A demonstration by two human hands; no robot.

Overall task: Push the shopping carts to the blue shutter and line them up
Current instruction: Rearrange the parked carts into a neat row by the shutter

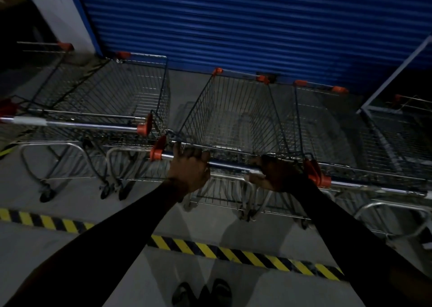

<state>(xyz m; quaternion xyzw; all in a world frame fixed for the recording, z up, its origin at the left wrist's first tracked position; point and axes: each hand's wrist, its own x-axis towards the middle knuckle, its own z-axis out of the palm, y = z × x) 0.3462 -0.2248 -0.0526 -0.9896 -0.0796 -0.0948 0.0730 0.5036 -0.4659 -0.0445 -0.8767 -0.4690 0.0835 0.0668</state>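
Both hands, left hand [189, 170] and right hand [275, 174], have fingers [196, 153] curled tight round the chrome handle bar [230, 164] of the middle wire shopping cart [233, 110]; blue corrugated shutter [233, 21] beyond the fingers.

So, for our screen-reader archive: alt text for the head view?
Both hands, left hand and right hand, grip the handle of a shopping cart facing a blue shutter, with other carts parked alongside.

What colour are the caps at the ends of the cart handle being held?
Orange-red, on the handle end caps, seen in the head view.
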